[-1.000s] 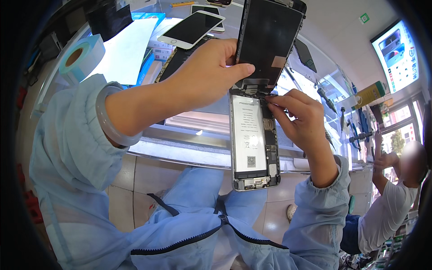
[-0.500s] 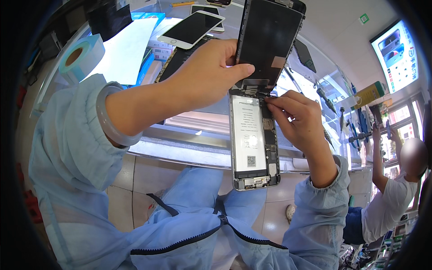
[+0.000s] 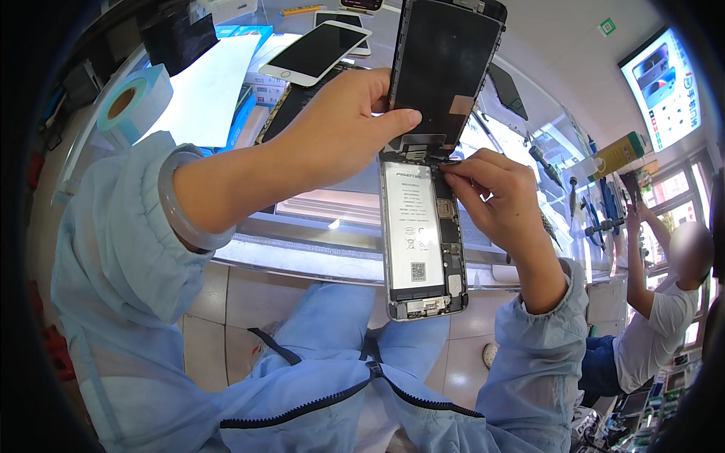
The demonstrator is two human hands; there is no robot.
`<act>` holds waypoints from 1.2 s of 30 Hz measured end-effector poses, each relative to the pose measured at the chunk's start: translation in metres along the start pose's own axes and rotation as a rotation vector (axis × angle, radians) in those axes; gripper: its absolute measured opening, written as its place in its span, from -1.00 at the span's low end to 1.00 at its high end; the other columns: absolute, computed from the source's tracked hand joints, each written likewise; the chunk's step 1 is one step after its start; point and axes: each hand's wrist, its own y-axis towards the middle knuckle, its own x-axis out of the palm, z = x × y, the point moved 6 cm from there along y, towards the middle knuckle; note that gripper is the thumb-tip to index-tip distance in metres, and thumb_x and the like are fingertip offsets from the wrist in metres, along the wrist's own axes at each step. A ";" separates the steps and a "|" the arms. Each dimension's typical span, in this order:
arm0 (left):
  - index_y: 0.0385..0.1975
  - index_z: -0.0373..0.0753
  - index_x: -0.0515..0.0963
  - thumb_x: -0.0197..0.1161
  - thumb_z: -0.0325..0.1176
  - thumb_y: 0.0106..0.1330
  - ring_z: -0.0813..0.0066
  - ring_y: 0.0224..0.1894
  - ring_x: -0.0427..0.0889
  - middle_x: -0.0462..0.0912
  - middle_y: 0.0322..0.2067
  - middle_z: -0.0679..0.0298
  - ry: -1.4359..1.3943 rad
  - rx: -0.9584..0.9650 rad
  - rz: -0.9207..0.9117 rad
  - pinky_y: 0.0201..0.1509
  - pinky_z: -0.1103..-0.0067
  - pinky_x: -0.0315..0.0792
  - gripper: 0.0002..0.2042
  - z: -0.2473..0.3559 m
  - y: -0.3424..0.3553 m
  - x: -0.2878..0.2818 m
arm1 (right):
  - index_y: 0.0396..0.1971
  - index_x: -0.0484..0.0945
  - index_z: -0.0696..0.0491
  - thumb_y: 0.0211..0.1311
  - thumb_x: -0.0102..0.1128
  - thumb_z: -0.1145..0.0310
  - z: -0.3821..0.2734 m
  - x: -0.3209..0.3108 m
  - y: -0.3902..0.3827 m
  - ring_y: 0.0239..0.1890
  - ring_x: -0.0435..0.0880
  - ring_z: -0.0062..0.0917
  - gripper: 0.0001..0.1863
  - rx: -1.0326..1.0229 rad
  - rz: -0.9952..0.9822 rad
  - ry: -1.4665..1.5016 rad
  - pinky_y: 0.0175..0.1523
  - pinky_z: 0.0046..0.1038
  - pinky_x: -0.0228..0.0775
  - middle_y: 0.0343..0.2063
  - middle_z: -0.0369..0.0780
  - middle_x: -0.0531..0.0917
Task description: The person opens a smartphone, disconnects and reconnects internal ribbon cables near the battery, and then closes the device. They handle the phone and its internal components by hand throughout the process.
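An opened smartphone hangs at the table's front edge, its display assembly (image 3: 436,64) folded up from the phone body (image 3: 453,257). A white battery (image 3: 411,226) lies along the body's left side, with circuit parts to its right. My left hand (image 3: 351,113) grips the display's lower left edge, thumb across its inner face. At the top right of the body, beside the fold, my right hand (image 3: 502,195) has thumb and forefinger pinched together. A thin dark bit shows at those fingertips; I cannot tell what it is.
A white phone (image 3: 317,53) lies behind my left hand, and a dark phone panel (image 3: 507,92) to the display's right. On the left stand a label roll (image 3: 124,104) and white paper (image 3: 200,90). Screwdrivers (image 3: 547,166) stand at the right. Another person (image 3: 657,325) is farther right.
The phone and both hands have shifted very slightly left in the picture. My grip on the display and the right-hand pinch look the same. The other person has moved slightly.
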 end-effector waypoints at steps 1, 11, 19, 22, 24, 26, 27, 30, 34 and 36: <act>-0.18 -0.35 0.50 0.17 -0.41 0.36 0.62 -0.27 0.64 0.65 -0.31 0.23 -0.002 -0.003 -0.002 -0.13 0.63 0.53 -0.85 0.000 0.000 0.000 | -0.43 0.65 0.14 0.01 0.30 0.55 0.000 0.000 0.000 -0.57 0.60 -0.33 -0.92 0.003 -0.006 -0.002 -0.46 -0.41 0.42 -0.56 -0.18 0.60; -0.14 -0.34 0.49 0.17 -0.41 0.37 0.61 -0.23 0.63 0.65 -0.27 0.24 -0.041 -0.016 -0.016 -0.07 0.61 0.55 -0.83 -0.004 0.002 -0.001 | -0.44 0.65 0.13 0.01 0.31 0.54 0.000 0.000 0.000 -0.58 0.61 -0.40 -0.93 0.075 0.028 0.032 -0.46 -0.47 0.45 -0.54 -0.21 0.60; -0.13 -0.33 0.49 0.16 -0.41 0.37 0.61 -0.23 0.64 0.65 -0.27 0.25 -0.020 -0.024 -0.010 -0.07 0.60 0.56 -0.83 -0.003 0.000 -0.001 | -0.44 0.66 0.13 0.01 0.32 0.53 0.000 0.001 -0.002 -0.56 0.60 -0.38 -0.92 0.014 0.027 0.002 -0.47 -0.43 0.42 -0.57 -0.21 0.58; -0.11 -0.33 0.48 0.15 -0.41 0.37 0.60 -0.22 0.64 0.65 -0.26 0.25 -0.024 -0.014 -0.026 -0.07 0.59 0.56 -0.82 -0.004 0.002 0.001 | -0.45 0.66 0.14 0.01 0.31 0.52 0.001 0.001 0.001 -0.58 0.60 -0.36 -0.93 0.004 -0.010 0.004 -0.46 -0.42 0.42 -0.57 -0.19 0.59; -0.10 -0.33 0.48 0.15 -0.41 0.37 0.60 -0.22 0.64 0.65 -0.25 0.26 -0.033 -0.009 -0.033 -0.06 0.59 0.56 -0.82 -0.004 0.002 0.001 | -0.46 0.66 0.15 0.01 0.32 0.51 0.005 0.001 0.005 -0.59 0.60 -0.36 -0.93 0.034 -0.047 0.039 -0.46 -0.42 0.42 -0.58 -0.19 0.59; -0.09 -0.32 0.48 0.15 -0.41 0.38 0.60 -0.21 0.64 0.64 -0.25 0.26 -0.042 -0.007 -0.028 -0.06 0.58 0.56 -0.81 -0.006 0.003 0.000 | -0.46 0.66 0.16 0.01 0.32 0.51 0.007 0.000 0.006 -0.60 0.59 -0.38 -0.94 0.062 -0.072 0.084 -0.47 -0.43 0.42 -0.58 -0.19 0.60; -0.14 -0.33 0.51 0.16 -0.39 0.36 0.62 -0.29 0.59 0.63 -0.30 0.27 -0.057 -0.009 -0.001 -0.17 0.60 0.50 -0.82 -0.007 0.003 -0.001 | -0.47 0.67 0.16 0.02 0.32 0.51 0.009 0.001 0.006 -0.61 0.59 -0.40 -0.94 0.076 -0.078 0.112 -0.47 -0.45 0.41 -0.58 -0.20 0.60; -0.24 -0.35 0.56 0.19 -0.36 0.32 0.68 -0.45 0.49 0.60 -0.42 0.30 -0.094 -0.010 0.045 -0.42 0.65 0.37 -0.83 -0.011 0.002 -0.002 | -0.45 0.68 0.15 0.02 0.33 0.51 0.014 0.000 0.003 -0.62 0.58 -0.45 -0.93 0.107 -0.046 0.142 -0.49 -0.48 0.39 -0.59 -0.20 0.60; -0.24 -0.34 0.55 0.19 -0.36 0.33 0.72 -0.48 0.45 0.58 -0.46 0.35 -0.105 0.006 0.034 -0.46 0.68 0.33 -0.83 -0.009 0.002 -0.002 | -0.44 0.69 0.14 0.02 0.33 0.51 0.012 -0.008 0.006 -0.62 0.57 -0.49 -0.93 0.106 0.025 0.135 -0.50 -0.52 0.37 -0.58 -0.21 0.61; -0.24 -0.34 0.55 0.19 -0.36 0.33 0.73 -0.48 0.44 0.57 -0.47 0.36 -0.118 0.023 0.042 -0.45 0.69 0.33 -0.83 -0.008 0.001 -0.001 | -0.44 0.69 0.14 0.01 0.35 0.51 0.009 -0.005 0.004 -0.61 0.57 -0.48 -0.92 0.028 0.002 0.103 -0.50 -0.50 0.37 -0.57 -0.22 0.62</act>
